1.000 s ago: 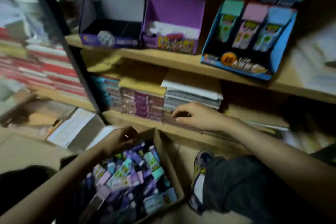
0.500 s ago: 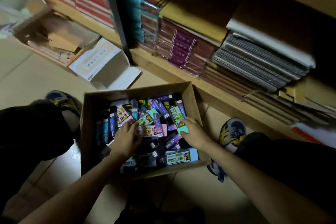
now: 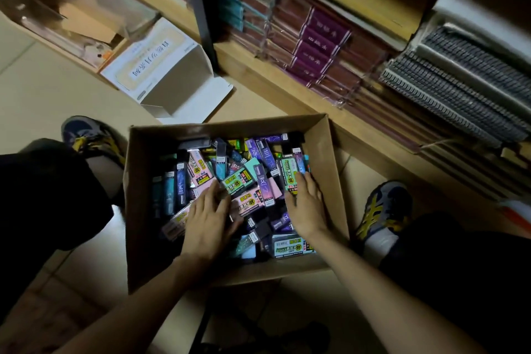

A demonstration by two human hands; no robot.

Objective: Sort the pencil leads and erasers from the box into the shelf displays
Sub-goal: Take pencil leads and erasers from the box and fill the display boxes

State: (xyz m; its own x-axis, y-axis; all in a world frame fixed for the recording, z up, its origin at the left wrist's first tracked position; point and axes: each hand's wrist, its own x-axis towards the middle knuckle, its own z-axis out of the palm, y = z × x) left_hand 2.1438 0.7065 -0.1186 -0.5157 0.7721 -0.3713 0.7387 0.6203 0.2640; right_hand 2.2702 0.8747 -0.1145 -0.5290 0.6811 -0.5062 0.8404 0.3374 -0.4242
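An open cardboard box stands on the floor between my feet. It is heaped with several packs of pencil leads and erasers in pink, mint, purple and dark blue. My left hand lies flat on the pile at the box's left middle, fingers straight, touching a pink pack. My right hand lies on the pile at the right, fingers straight, fingertips on a mint green pack. Neither hand grips anything. The shelf displays are out of view.
A wooden shelf runs just behind the box, stacked with purple packs and spiral notebooks. An open white carton lies on the floor at the back left. My shoes flank the box.
The view dropped from the upper shelf displays to the box. My right hand came off the shelf into the box. Both hands now lie flatter on the packs.
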